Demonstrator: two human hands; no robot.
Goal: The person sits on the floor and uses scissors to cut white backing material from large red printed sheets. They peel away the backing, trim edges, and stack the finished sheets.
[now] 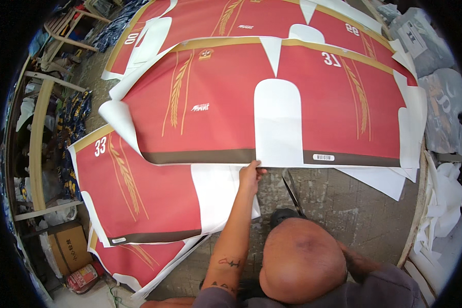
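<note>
Nearest, a bent knee (303, 259) hides most of the right forearm, and the right hand is out of sight. Just beyond it, black scissors (291, 192) lie on the concrete floor (354, 205). The left hand (250, 176) reaches forward, its grip pinched on the lower white edge of the large red printed sheet (220, 102). A second red sheet (138, 190) lies to the left, partly under it. Farther off, another red sheet (251, 20) lies at the far edge.
</note>
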